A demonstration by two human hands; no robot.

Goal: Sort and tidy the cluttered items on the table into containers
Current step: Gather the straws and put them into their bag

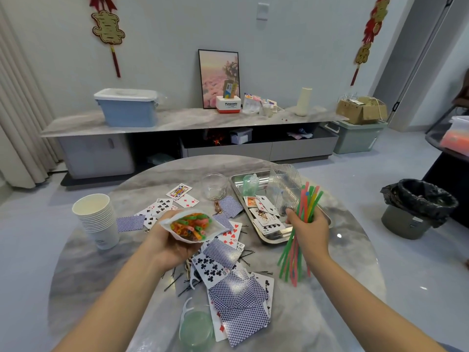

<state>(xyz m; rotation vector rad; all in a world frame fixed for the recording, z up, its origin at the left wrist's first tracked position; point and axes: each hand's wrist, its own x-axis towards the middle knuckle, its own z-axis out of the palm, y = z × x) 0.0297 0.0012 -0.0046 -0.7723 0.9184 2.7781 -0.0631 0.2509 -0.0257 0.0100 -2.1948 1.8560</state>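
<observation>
My left hand (169,246) holds a clear plastic bag of coloured straws (193,226), its open mouth facing me, above the table's middle. A loose bundle of green, pink and yellow straws (300,233) is gripped upright in my right hand (308,231), just in front of the steel tray (237,185). Playing cards (228,270) lie scattered face up and face down across the round marble table (106,283). Some cards (265,212) rest in the tray beside a clear plastic box (284,186). Black hairpins (175,280) and white floss picks (186,304) lie among the cards.
A stack of paper cups (97,219) stands at the left. A glass cup (214,186) sits behind the cards, and a green lid (196,327) lies near the front edge. A black-lined bin (418,207) stands on the floor at the right. A low cabinet (177,120) runs along the far wall.
</observation>
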